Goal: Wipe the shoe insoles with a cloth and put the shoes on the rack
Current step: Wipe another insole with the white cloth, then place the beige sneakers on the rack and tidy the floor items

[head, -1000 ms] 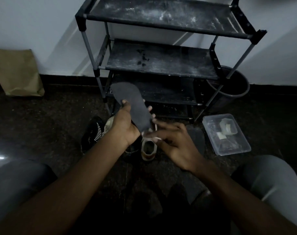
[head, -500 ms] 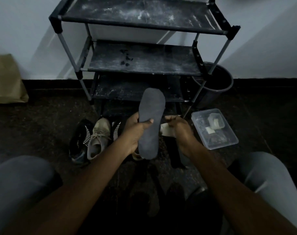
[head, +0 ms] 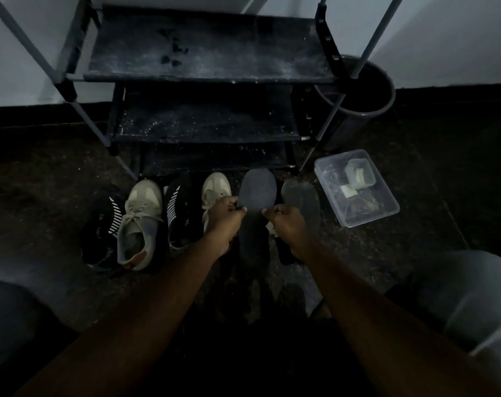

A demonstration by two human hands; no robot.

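A dark grey insole (head: 256, 193) is held low over the floor, toe pointing at the rack. My left hand (head: 223, 217) pinches its left edge and my right hand (head: 286, 222) pinches its right edge. A bit of pale cloth (head: 270, 226) shows under my right hand. A second dark insole (head: 301, 199) lies on the floor just right of it. Two beige sneakers (head: 142, 222) (head: 215, 190) and two black striped shoes (head: 103, 222) (head: 177, 213) stand in a row on the left. The dusty black shoe rack (head: 209, 67) rises behind them.
A clear plastic box (head: 358, 187) with small pale items sits on the floor at the right. A dark round bucket (head: 364, 90) stands beside the rack's right leg. My knees (head: 469, 305) frame the lower corners. The floor is dark speckled stone.
The insole has come down from upright in my left hand to low and flat over the floor. My right hand has joined on its right edge. The view has tilted down.
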